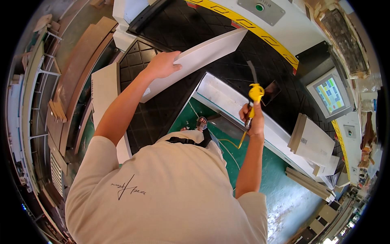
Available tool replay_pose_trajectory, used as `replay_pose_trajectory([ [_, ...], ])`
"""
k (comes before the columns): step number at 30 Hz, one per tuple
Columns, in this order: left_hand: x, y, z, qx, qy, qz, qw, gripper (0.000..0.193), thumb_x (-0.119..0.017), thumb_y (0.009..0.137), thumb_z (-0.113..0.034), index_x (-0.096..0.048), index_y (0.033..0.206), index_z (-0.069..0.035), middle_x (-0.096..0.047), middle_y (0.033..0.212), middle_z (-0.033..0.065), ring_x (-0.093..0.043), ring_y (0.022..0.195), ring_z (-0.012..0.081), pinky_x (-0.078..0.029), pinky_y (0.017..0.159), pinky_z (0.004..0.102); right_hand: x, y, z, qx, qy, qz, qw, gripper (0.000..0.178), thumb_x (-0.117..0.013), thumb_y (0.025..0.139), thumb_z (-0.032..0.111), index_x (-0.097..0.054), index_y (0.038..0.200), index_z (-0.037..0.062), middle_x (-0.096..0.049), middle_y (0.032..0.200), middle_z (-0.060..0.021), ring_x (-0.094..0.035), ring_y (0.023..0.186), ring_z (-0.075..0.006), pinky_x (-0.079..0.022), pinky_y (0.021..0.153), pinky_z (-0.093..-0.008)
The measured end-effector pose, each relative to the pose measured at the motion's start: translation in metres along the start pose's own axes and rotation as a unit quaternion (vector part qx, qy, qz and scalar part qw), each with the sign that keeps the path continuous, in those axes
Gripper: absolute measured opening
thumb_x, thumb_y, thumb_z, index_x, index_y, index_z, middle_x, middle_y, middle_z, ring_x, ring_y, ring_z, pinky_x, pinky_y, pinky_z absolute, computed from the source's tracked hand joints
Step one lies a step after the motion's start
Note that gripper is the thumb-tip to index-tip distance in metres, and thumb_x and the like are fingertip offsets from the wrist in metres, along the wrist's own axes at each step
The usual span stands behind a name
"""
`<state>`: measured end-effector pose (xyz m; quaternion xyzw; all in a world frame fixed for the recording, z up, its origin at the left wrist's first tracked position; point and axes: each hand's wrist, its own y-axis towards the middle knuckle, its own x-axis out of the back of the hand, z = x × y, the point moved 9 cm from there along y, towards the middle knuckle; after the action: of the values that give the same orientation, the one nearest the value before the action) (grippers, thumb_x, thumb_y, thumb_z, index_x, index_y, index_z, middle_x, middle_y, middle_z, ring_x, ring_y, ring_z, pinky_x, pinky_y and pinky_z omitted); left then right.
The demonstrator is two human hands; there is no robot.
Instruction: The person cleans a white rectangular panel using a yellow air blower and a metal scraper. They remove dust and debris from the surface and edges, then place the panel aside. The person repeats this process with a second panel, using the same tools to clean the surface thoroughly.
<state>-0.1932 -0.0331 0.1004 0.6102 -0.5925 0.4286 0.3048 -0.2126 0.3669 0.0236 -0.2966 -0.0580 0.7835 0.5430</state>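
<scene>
My left hand (pixel 164 65) is closed over the upper edge of a long pale panel (pixel 203 57), which stands tilted on its edge above a black ribbed table surface (pixel 162 103). In my right hand (pixel 255 120) is a yellow air blow gun (pixel 256 93), gripped by its handle. From its lower end a thin yellow hose (pixel 231 143) runs down toward my body. The blow gun is held above the white trough-like ledge (pixel 223 95) along the table's front, apart from the panel. A dark flat rectangular object (pixel 271 92) lies just beyond it.
A screen (pixel 331 94) in a grey housing stands at the right, near stacked pale panels (pixel 313 140). Another pale panel (pixel 105 93) lies left of the table. A yellow-striped machine edge (pixel 260 32) bounds the far side. Brown boards (pixel 77 77) are stacked far left.
</scene>
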Motion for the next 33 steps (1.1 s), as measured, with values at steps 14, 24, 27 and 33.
replay_pose_trajectory([
  [14, 0.008, -0.002, -0.004, -0.019, -0.06, 0.02, 0.998, 0.054, -0.074, 0.087, -0.03, -0.063, 0.134, -0.006, -0.072, 0.115, 0.0252, -0.068, 0.109, 0.0449, -0.054, 0.092, 0.0499, -0.024, -0.105, -0.052, -0.214, -0.261, 0.355, 0.872, 0.033, -0.054, 0.108, 0.039, -0.054, 0.122, 0.0084, -0.066, 0.08, -0.0052, -0.06, 0.064, -0.0145, -0.045, 0.057, -0.029],
  [24, -0.021, -0.022, -0.028, -0.09, -0.149, 0.152, 0.973, 0.074, -0.067, 0.085, -0.01, -0.046, 0.155, -0.008, -0.067, 0.136, 0.0203, -0.068, 0.119, 0.0325, -0.05, 0.103, 0.0384, 0.039, -0.198, -0.005, -0.178, -0.193, 0.184, 0.947, 0.048, -0.05, 0.11, 0.047, -0.052, 0.124, 0.0023, -0.06, 0.075, -0.0055, -0.053, 0.061, -0.0127, -0.04, 0.054, -0.0263],
  [27, -0.05, -0.036, -0.046, -0.077, -0.184, 0.105, 0.974, 0.086, -0.067, 0.076, -0.002, -0.041, 0.158, -0.006, -0.062, 0.144, 0.0207, -0.063, 0.128, 0.0354, -0.049, 0.108, 0.0377, 0.065, -0.215, 0.017, -0.093, -0.201, 0.028, 0.975, 0.04, -0.048, 0.113, 0.041, -0.052, 0.131, 0.0054, -0.056, 0.074, -0.0022, -0.054, 0.06, -0.0114, -0.039, 0.053, -0.0246],
  [33, -0.182, -0.081, -0.073, -0.087, 0.063, -0.026, 0.994, 0.09, -0.064, 0.074, 0.006, -0.041, 0.158, -0.014, -0.026, 0.169, 0.0207, -0.019, 0.156, 0.0531, -0.019, 0.121, 0.0729, 0.129, -0.249, 0.05, 0.022, -0.234, -0.356, 0.905, 0.025, -0.048, 0.113, 0.029, -0.054, 0.132, 0.0131, -0.057, 0.076, -0.0002, -0.055, 0.058, -0.0089, -0.037, 0.049, -0.023],
])
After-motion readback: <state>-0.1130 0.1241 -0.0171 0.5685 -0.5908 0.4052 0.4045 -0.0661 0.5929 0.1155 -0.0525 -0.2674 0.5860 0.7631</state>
